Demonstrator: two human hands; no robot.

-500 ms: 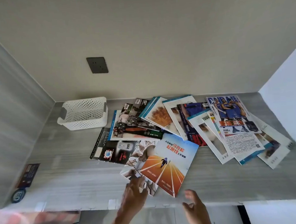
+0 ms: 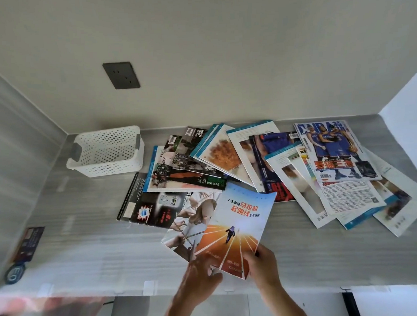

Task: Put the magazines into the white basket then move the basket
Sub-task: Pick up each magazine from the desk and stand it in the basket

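At the near edge of a pale grey, wood-grain laminate counter point(image 2: 68, 239), a person's two bare hands meet on the nearest magazine, a glossy booklet with a blue sky and orange running-track cover point(image 2: 236, 229) printed with red Chinese characters. The left hand point(image 2: 200, 275) lies at the booklet's near left corner, fingers curled against its edge; whether they pinch the cover or only rest on it cannot be told. The right hand point(image 2: 260, 264) grips the near right corner, thumb on top of the cover and fingers behind. A blurred red-and-white checked cloth point(image 2: 41, 314) fills the lower left foreground.

Beneath the booklet lies a magazine showing pale figures and a chain point(image 2: 192, 222), and beside that, to the left, a black-covered magazine point(image 2: 147, 210). Beyond them the remaining magazines fan across the counter in an overlapping spread, from dark covers with barcodes point(image 2: 188, 164) through blue-edged white issues point(image 2: 248, 150) to a basketball magazine with three players in blue kit point(image 2: 334, 150) at the right, lying on top of text-heavy pages point(image 2: 351, 195).

The white perforated plastic basket point(image 2: 104, 152) stands at the far left of the counter against the back wall, just beside the spread, holding no magazines. A dark card point(image 2: 28, 243) and a round blue sticker point(image 2: 14, 272) sit on the left side panel. On the cream wall above, a dark grey wall socket point(image 2: 121, 75).
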